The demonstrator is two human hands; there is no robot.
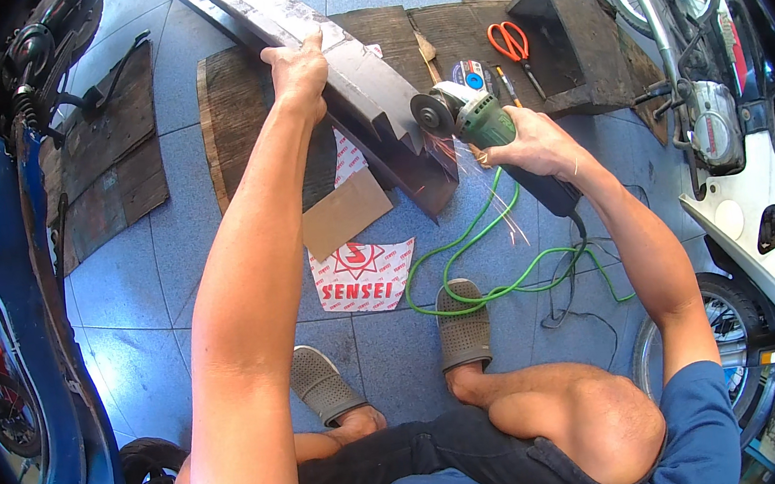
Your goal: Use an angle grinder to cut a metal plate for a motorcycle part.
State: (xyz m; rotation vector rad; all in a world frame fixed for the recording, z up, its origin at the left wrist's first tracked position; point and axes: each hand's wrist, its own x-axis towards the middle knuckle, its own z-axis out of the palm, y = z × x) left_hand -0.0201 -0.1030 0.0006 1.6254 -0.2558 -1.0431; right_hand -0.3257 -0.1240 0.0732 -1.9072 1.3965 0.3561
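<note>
A blue machine on the far left is cut off by the dark round rim. Next comes a worn board, then a strip of blue tile floor. The left hand holds down a long grey metal bar; its fingers are partly bent, and some tips are hidden. The bar lies above wood boards, its far end cut off. Brown card sits below. Sparks fly near the bar's close end, beside a grinder; I can't tell just where they touch. The right hand's fingers wrap tight around the grinder. Its green cord loops by one foot. A dark box and a cut-off motorbike edge the right.
</note>
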